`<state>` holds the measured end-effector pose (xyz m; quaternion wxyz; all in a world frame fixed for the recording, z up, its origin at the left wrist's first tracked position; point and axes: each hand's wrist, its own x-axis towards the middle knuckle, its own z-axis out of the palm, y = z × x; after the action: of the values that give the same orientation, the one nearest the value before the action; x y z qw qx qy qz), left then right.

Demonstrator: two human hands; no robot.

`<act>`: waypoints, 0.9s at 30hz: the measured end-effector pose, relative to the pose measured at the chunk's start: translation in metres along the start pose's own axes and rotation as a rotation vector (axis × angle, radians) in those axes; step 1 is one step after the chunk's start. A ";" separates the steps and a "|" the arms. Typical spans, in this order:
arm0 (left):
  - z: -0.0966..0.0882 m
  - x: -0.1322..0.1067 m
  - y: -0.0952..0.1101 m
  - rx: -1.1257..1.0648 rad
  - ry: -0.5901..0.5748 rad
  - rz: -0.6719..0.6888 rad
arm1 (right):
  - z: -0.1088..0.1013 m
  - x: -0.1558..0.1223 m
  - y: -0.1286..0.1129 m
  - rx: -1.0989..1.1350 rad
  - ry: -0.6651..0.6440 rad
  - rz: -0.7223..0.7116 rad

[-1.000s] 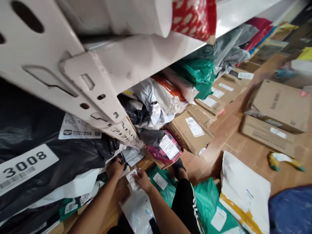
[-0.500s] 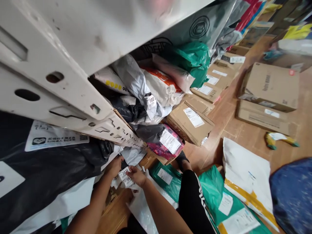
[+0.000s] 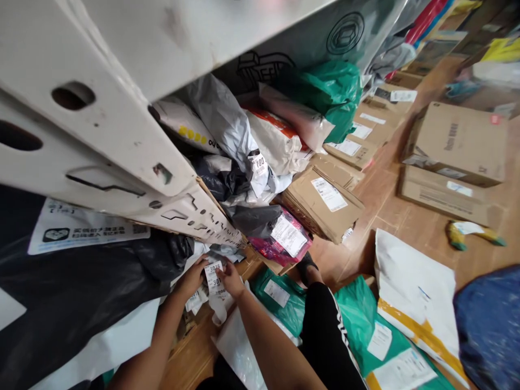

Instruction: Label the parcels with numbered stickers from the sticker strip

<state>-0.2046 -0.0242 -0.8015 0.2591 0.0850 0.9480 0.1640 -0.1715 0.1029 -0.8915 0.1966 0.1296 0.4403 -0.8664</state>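
Note:
A strip of white number stickers (image 3: 214,280), the top one reading 3016, hangs between my hands low in the view. My left hand (image 3: 192,278) pinches its upper left edge, and the fingertips are partly hidden. On the right edge, my right hand (image 3: 231,279) has thumb and fingers closed on the same strip. The lower end curls down over the wooden floor. Just behind my hands lies a grey plastic parcel (image 3: 227,251). More crumpled white labels (image 3: 196,301) show below my left hand.
A perforated metal shelf post (image 3: 170,189) rises close on the left, beside a large black bag (image 3: 101,271). Bagged parcels and a cardboard box (image 3: 323,203) sit under the shelf. Green parcels (image 3: 280,303), a white mailer (image 3: 414,287) and stacked boxes (image 3: 459,146) lie on the floor.
The sticker strip has turned more upright and faces me more squarely, its lower end hanging longer. My right hand has shifted slightly up. The whole view has moved a little.

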 end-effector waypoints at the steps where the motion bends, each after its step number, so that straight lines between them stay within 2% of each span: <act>1: 0.001 -0.001 -0.002 -0.005 -0.003 0.011 | -0.001 0.003 -0.001 0.006 0.004 -0.011; 5: 0.010 -0.005 -0.006 -0.003 -0.017 0.022 | -0.006 0.008 -0.003 0.022 -0.002 -0.034; 10: 0.020 -0.009 -0.010 -0.006 0.029 0.017 | -0.009 0.009 -0.005 -0.034 -0.006 -0.015; 19: 0.013 -0.011 -0.019 -0.081 0.084 -0.063 | -0.015 0.024 0.000 -0.210 -0.011 0.049; 27: 0.021 -0.007 -0.014 -0.064 0.122 -0.118 | -0.021 0.026 0.011 -0.379 0.043 0.046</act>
<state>-0.1887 -0.0334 -0.8202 0.2127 0.0104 0.9596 0.1836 -0.1885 0.1082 -0.9217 0.2279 0.1188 0.5966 -0.7603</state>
